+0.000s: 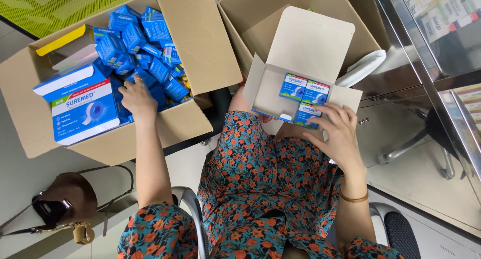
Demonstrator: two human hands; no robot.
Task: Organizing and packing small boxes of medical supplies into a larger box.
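My left hand [136,97] reaches into a big cardboard box [195,48] on the left, fingers down among several small blue packets [145,38] heaped inside. My right hand [336,130] holds the front edge of an open white carton [306,43] resting on my lap, fingertips on one of three small blue-and-white packets [306,92] lying in it. The carton's lid stands up at the back.
A larger blue-and-white carton [82,106] stands in the left box. A second, nearly empty cardboard box [250,18] sits behind the white carton. A brown bag [67,199] lies on the floor at lower left. A metal cabinet [436,88] stands on the right.
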